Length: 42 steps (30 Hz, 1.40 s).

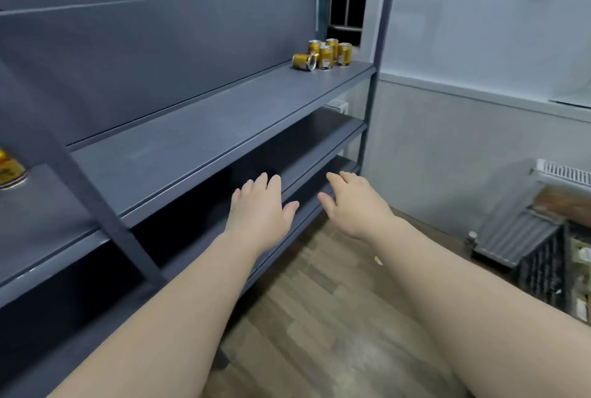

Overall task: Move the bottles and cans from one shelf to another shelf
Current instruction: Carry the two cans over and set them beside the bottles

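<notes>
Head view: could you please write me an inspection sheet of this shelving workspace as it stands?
Surface: grey shelf, flat, with a raised back panel behind it.
Job's things: four upright gold cans and one toppled can clustered at the shelf's far end; a further can cut off at the left edge; no bottles seen.
Clutter: nothing seen.
Grippers: left hand and right hand both open and empty, held out in front of the lower shelves.
Cables: nothing seen.
Surroundings: wood floor, dark window, white ribbed panel and dark crate at right.
</notes>
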Each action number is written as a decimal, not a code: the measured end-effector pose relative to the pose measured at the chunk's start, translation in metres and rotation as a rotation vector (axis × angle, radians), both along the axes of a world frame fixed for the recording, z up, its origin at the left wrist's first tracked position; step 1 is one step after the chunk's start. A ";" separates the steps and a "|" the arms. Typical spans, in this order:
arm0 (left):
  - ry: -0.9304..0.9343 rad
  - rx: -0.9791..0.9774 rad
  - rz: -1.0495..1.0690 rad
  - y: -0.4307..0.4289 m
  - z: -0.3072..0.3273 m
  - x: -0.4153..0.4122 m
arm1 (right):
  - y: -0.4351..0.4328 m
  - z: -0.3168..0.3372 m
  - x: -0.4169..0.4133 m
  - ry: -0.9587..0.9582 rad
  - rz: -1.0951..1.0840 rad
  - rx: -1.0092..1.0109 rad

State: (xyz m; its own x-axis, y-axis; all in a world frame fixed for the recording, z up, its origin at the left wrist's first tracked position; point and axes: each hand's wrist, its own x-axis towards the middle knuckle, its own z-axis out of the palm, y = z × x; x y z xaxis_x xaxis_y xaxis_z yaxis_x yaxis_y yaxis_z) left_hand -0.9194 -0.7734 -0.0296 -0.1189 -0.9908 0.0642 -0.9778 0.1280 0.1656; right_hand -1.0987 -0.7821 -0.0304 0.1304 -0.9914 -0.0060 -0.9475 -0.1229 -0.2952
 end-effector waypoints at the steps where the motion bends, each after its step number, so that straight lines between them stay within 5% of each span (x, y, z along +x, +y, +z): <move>1: -0.005 0.003 -0.018 -0.008 -0.001 -0.010 | -0.007 -0.001 -0.009 -0.006 -0.016 0.006; 25: -0.001 -0.031 -0.179 -0.313 -0.004 -0.150 | -0.278 0.005 -0.144 0.029 -0.174 -0.026; 42: -0.001 -0.054 0.016 -0.470 0.005 -0.244 | -0.471 0.011 -0.246 0.010 0.027 -0.025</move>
State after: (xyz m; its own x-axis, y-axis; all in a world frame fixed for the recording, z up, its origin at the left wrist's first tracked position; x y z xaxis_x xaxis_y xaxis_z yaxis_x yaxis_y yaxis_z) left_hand -1.1629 -1.2435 -0.0246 -0.1032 -0.9876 0.1180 -0.9800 0.1212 0.1578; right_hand -1.3448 -1.2533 -0.0194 0.1577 -0.9873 0.0176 -0.9466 -0.1562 -0.2819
